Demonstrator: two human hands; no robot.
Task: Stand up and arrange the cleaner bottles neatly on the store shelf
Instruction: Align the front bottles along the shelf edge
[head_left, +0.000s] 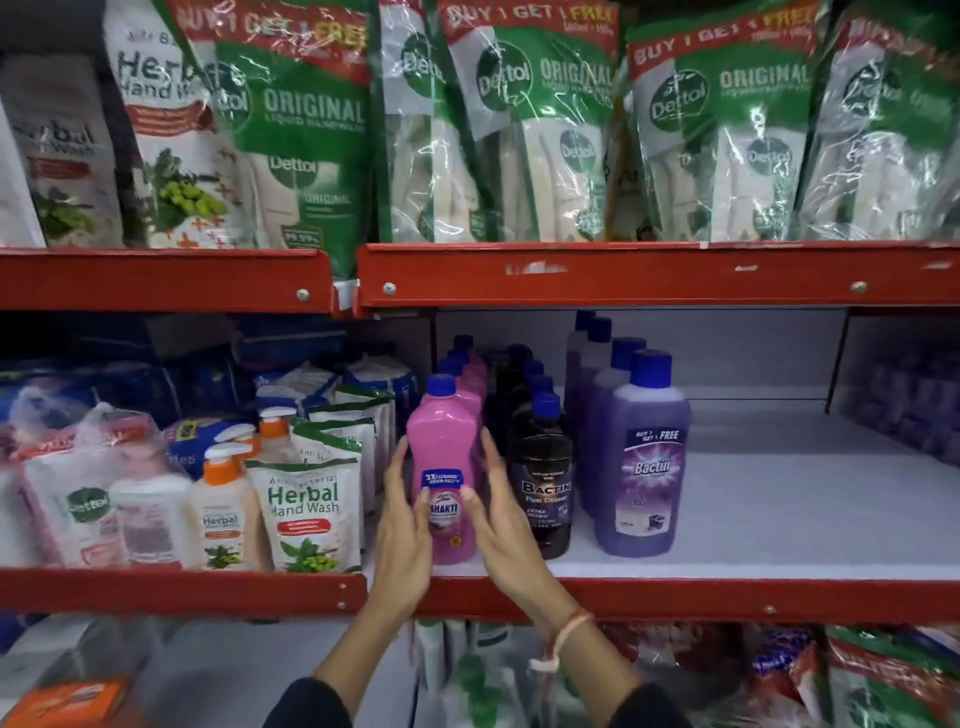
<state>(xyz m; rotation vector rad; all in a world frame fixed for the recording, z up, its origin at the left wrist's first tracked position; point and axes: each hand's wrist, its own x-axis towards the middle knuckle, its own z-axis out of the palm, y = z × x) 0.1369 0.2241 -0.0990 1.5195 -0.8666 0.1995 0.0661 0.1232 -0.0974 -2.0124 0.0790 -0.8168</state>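
Observation:
A pink cleaner bottle (441, 457) with a blue cap stands upright at the front of the white middle shelf (779, 519). My left hand (402, 525) presses its left side and my right hand (498, 519) its right side, thumbs on the label. Behind it runs a row of more pink bottles (470, 374). To its right stand a row of black Bactin bottles (543, 478) and a row of purple Bactin bottles (644, 457), all upright with blue caps.
Herbal hand wash pouches (306, 514) and pump bottles (223, 509) crowd the shelf bay to the left. Dettol refill packs (519, 130) fill the upper shelf. Red shelf edges (623, 275) run above and below. Bare white shelf lies right of the purple bottles.

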